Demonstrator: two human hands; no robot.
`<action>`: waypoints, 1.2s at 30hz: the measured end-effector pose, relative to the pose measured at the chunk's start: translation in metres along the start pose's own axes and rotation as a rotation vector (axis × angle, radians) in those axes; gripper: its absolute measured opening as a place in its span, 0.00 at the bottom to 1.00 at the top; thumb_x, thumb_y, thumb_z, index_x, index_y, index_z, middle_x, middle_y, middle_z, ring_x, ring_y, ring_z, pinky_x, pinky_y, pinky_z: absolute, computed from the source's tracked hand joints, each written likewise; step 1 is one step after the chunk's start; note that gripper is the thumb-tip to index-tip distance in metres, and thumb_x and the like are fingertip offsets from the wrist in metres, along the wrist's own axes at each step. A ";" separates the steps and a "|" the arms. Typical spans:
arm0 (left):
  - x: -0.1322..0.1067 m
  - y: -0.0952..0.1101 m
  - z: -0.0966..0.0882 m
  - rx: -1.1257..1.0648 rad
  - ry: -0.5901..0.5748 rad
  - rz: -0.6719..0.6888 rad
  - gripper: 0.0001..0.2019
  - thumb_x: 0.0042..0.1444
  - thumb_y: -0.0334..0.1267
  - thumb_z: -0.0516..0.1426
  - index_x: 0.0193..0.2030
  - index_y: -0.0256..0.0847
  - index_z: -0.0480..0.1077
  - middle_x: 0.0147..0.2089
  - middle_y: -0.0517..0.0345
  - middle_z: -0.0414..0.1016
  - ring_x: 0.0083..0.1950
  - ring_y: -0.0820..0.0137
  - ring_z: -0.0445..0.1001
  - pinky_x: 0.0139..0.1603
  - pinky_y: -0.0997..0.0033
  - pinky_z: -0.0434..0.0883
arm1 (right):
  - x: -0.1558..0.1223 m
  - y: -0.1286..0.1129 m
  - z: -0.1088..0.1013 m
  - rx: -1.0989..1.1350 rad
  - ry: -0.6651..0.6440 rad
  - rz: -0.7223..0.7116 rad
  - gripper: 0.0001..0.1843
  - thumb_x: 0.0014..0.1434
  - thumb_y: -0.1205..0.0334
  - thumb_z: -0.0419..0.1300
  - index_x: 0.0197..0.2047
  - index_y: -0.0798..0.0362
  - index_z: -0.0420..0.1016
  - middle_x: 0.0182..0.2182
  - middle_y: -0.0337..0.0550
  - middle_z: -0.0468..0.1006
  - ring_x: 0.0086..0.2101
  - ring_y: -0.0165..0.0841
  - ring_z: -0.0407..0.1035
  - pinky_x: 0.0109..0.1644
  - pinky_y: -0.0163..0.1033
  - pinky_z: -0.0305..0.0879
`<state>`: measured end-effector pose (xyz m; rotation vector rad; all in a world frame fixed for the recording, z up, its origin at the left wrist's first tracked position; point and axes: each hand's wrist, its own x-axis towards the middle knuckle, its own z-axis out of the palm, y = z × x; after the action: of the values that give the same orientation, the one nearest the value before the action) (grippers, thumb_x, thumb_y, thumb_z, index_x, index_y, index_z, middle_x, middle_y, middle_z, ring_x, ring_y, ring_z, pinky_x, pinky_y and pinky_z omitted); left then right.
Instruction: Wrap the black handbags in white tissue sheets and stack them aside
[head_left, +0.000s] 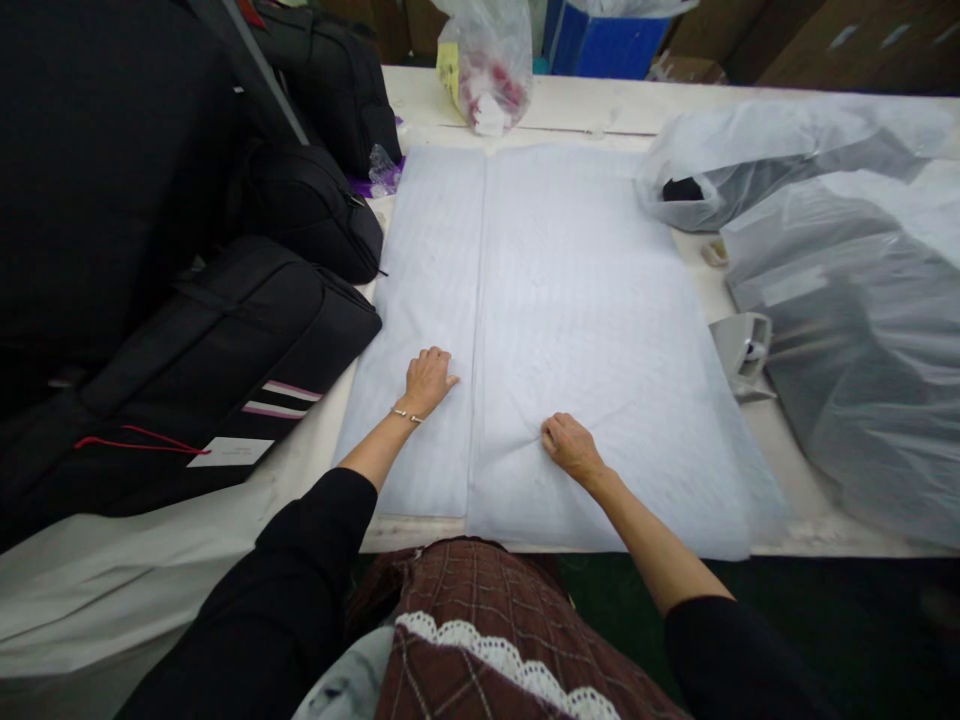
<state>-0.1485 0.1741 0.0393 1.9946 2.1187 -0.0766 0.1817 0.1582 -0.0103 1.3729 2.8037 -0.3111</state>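
Observation:
Two stacks of thin, whitish translucent plastic sheets lie side by side on the table, a narrow left stack (431,240) and a wider right stack (577,260). On the left stack rests my left hand (429,382), palm down with the fingers extended and a bracelet at the wrist. My right hand (570,445) is closed at the wider stack, its fingers pinching the top plastic sheet. Creases spread out from that pinch. Whether the sheets are bags or flat pieces, I cannot tell.
Several black bags (247,330) crowd the left side, one with a white tag (232,452). On the right are plastic-wrapped items (862,330), a grey tape dispenser (742,345) and a small tape roll (715,252). A clear bag (491,75) stands at the table's far edge.

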 end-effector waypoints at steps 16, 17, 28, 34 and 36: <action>-0.041 0.000 0.020 -0.002 -0.205 0.102 0.13 0.62 0.25 0.47 0.44 0.32 0.72 0.43 0.41 0.75 0.50 0.58 0.73 0.45 0.63 0.71 | 0.002 0.011 -0.028 -0.026 0.060 -0.012 0.07 0.59 0.67 0.54 0.34 0.53 0.74 0.33 0.46 0.75 0.36 0.38 0.67 0.43 0.41 0.59; -0.040 -0.001 0.021 -0.008 -0.204 0.101 0.12 0.62 0.25 0.48 0.44 0.33 0.72 0.44 0.41 0.75 0.50 0.58 0.74 0.46 0.62 0.71 | 0.002 0.007 -0.028 -0.010 0.048 -0.032 0.07 0.60 0.67 0.54 0.35 0.52 0.74 0.33 0.47 0.75 0.37 0.39 0.67 0.44 0.42 0.59; -0.046 -0.015 0.003 -0.133 -0.240 0.068 0.07 0.52 0.31 0.55 0.34 0.42 0.73 0.36 0.54 0.79 0.39 0.63 0.77 0.36 0.69 0.68 | -0.014 -0.062 0.031 0.090 0.121 -0.043 0.32 0.67 0.47 0.52 0.68 0.54 0.56 0.68 0.53 0.54 0.68 0.46 0.42 0.70 0.60 0.39; -0.053 -0.006 -0.009 -0.250 -0.250 0.155 0.08 0.51 0.32 0.54 0.34 0.43 0.74 0.34 0.59 0.78 0.34 0.69 0.74 0.32 0.73 0.65 | -0.015 -0.062 0.047 0.072 0.124 -0.012 0.36 0.65 0.44 0.53 0.70 0.52 0.53 0.70 0.51 0.49 0.69 0.47 0.37 0.70 0.61 0.35; -0.053 -0.002 -0.007 -0.278 -0.252 0.207 0.08 0.51 0.32 0.54 0.34 0.42 0.74 0.35 0.60 0.78 0.35 0.70 0.73 0.33 0.73 0.66 | -0.015 -0.062 0.047 0.070 0.130 -0.009 0.37 0.65 0.44 0.54 0.70 0.52 0.53 0.70 0.51 0.48 0.69 0.46 0.36 0.70 0.61 0.34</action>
<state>-0.1489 0.1236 0.0562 1.9126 1.6612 0.0019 0.1380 0.1011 -0.0437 1.4454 2.9312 -0.3357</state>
